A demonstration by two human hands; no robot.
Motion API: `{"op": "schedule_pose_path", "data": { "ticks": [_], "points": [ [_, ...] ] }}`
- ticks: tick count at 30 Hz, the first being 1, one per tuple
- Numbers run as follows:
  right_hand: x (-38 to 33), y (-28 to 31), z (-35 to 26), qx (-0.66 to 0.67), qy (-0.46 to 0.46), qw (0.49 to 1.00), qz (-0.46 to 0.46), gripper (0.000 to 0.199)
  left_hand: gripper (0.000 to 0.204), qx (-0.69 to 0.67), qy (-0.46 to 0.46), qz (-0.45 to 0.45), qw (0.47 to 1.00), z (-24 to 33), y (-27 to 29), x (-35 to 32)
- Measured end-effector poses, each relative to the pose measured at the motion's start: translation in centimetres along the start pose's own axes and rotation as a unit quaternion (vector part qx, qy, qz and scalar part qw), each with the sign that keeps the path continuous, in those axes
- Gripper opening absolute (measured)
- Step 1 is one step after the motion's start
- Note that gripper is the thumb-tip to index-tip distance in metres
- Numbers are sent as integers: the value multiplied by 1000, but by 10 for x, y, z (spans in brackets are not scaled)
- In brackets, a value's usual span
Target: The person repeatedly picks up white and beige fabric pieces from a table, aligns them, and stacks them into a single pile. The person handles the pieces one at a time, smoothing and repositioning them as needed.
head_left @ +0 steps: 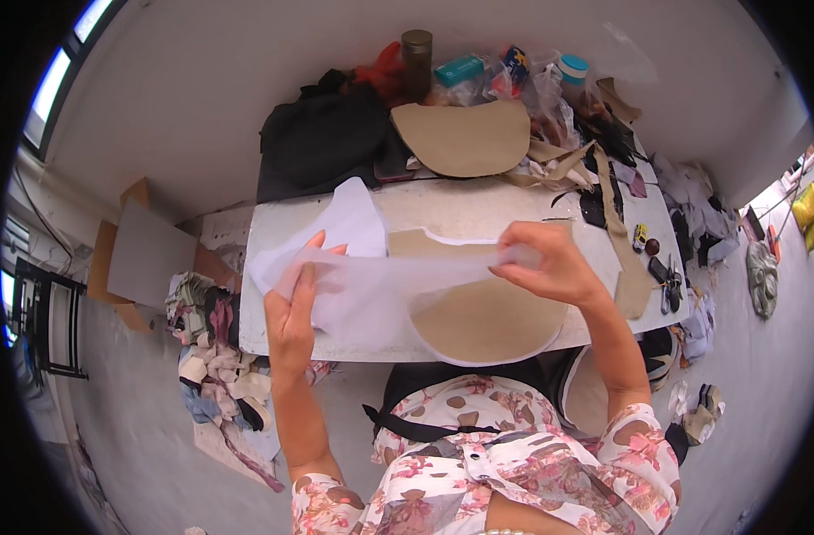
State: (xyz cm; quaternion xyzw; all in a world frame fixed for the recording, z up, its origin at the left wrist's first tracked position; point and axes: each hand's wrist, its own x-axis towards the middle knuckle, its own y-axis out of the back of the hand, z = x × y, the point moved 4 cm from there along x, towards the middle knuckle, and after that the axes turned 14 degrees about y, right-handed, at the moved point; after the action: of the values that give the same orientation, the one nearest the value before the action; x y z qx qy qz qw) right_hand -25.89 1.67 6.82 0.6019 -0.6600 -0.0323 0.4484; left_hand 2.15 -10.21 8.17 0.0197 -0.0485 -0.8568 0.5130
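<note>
Both hands raised over the table [273, 330], forearms coming up from below. Left hand [291, 308] palm-up, fingers pinching the sheer white fabric [362, 285] at its left end; right hand [550, 263] closed on its right end. Fabric stretched between them, above a tan curved piece [487, 321] overhanging the table's near edge. Table's far side cluttered; the near-left corner bare.
</note>
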Motion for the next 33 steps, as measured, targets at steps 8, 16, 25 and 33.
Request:
{"op": "schedule_pose_path", "data": {
  "ticks": [8,16,25,33],
  "points": [
    [-71,49,-39,343,-50,926,148,26,16,-119,-20,-19,992,-30,24,-40],
    [-110,43,5,213,-177,930,241,16,8,-164,133,16,977,-91,-43,-4],
    [-128,21,74,144,-265,910,284,13,16,10,138,81,987,-144,-55,38],
    [-130,21,112,-34,-301,921,244,20,20,187,89,148,967,-135,-65,60]
  ]
}}
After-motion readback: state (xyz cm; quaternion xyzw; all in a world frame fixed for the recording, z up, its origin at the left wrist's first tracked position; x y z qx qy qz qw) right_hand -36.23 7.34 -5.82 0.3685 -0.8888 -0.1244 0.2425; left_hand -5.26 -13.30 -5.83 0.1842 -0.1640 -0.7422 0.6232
